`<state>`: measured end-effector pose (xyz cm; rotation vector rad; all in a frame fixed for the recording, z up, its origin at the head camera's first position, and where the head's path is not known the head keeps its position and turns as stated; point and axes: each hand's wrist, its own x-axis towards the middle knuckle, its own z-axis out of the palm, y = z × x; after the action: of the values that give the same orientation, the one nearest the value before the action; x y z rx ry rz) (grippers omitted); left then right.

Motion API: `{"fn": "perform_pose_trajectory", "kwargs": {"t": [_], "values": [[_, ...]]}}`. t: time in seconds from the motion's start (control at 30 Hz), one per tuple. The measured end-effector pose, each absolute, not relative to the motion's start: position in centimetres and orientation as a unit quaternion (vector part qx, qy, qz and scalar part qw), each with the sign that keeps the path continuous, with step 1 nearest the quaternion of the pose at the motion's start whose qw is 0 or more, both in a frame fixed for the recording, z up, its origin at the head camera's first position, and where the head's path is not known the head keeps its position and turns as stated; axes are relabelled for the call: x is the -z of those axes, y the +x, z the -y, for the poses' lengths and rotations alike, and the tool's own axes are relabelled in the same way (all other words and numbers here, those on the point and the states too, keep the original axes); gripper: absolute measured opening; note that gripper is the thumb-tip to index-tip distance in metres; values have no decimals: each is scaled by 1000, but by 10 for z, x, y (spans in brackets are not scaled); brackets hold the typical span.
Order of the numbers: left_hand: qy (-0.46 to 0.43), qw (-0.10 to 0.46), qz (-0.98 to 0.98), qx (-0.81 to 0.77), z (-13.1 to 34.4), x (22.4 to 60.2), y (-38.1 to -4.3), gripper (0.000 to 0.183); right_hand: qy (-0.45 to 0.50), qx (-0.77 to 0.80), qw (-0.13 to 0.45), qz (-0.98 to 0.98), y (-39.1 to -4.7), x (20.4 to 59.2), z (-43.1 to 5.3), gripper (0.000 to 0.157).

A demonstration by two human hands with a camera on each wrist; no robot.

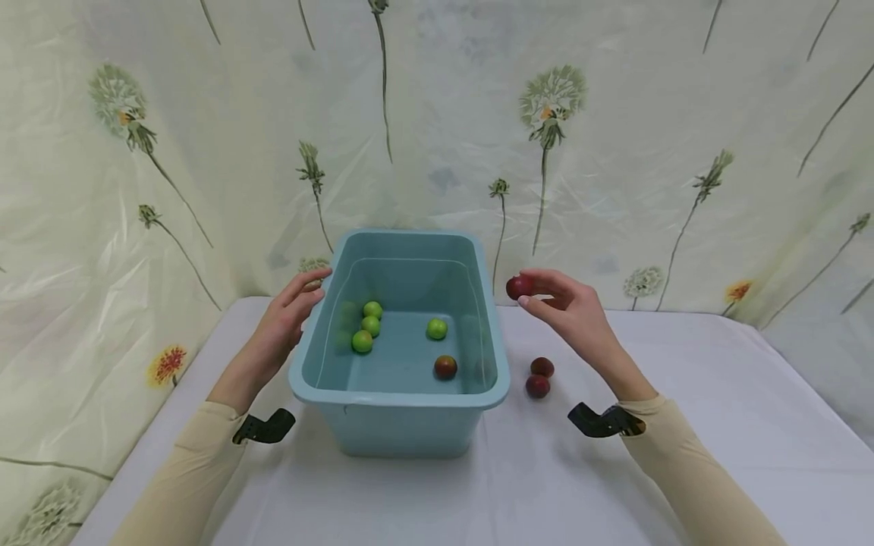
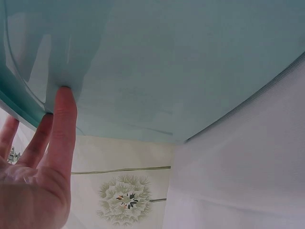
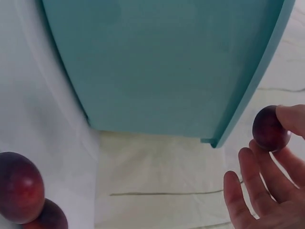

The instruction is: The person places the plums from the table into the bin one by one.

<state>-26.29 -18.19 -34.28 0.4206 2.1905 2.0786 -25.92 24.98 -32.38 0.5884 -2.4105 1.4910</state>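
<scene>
My right hand (image 1: 570, 311) pinches a dark red plum (image 1: 520, 287) between thumb and fingertips, just right of the light blue plastic bin (image 1: 403, 399) and above rim height. The right wrist view shows the plum (image 3: 270, 129) held at the thumb, the other fingers spread. My left hand (image 1: 276, 330) touches the bin's left side near the rim with fairly straight fingers; a fingertip (image 2: 66, 98) presses its outer wall in the left wrist view. Inside the bin lie several green plums (image 1: 437, 328) and one reddish-brown plum (image 1: 446, 368).
Two more dark red plums, a nearer one (image 1: 537, 386) and a farther one (image 1: 542, 367), lie together on the white tablecloth (image 1: 683, 379) right of the bin. Behind the table hangs a curtain (image 1: 444, 114) printed with dandelions.
</scene>
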Motion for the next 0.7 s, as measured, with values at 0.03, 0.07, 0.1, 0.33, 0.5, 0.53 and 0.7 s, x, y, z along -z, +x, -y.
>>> {"fn": "perform_pose_trajectory", "kwargs": {"t": [0.03,0.07,0.1,0.33,0.5,0.53,0.7], "values": [[138,46,-717,-681,182,343,-263,50,205,-509,124,827,-260,322,-248,42],[139,45,-718,-681,182,343,-263,50,207,-508,124,827,-260,321,-247,42],[139,45,-718,-681,183,343,-263,50,210,-505,124,828,-261,320,-246,43],[139,46,-723,-675,184,343,-263,51,208,-489,118,839,-262,312,-238,44],[139,46,-718,-681,184,344,-264,49,208,-476,118,846,-261,305,-230,43],[139,46,-717,-682,184,344,-264,49,210,-474,119,847,-259,302,-228,42],[142,46,-720,-678,183,345,-264,50,227,-464,125,847,-247,282,-215,39]]}}
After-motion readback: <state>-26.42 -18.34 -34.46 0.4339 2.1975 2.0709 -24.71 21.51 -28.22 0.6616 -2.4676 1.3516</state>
